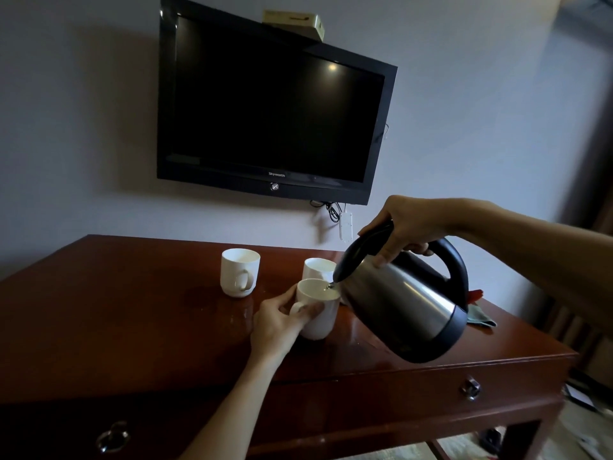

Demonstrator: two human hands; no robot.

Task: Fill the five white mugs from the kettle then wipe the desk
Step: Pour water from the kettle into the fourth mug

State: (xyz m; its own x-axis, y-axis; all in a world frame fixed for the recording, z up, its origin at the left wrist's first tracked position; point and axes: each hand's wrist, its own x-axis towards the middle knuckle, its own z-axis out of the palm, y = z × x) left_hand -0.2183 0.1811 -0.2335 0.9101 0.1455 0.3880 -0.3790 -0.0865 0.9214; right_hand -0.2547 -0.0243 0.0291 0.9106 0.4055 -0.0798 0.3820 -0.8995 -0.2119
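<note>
Head view: right hand (409,227) grasps the tilted kettle (403,305) right of centre, spout over the mug (318,310) steadied by the left hand (277,322) at centre; overpouring could flood the already wet bench (132,327)

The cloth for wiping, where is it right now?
The cloth lies on the right end of the desk, just behind the tilted kettle, which partly hides it.
</note>
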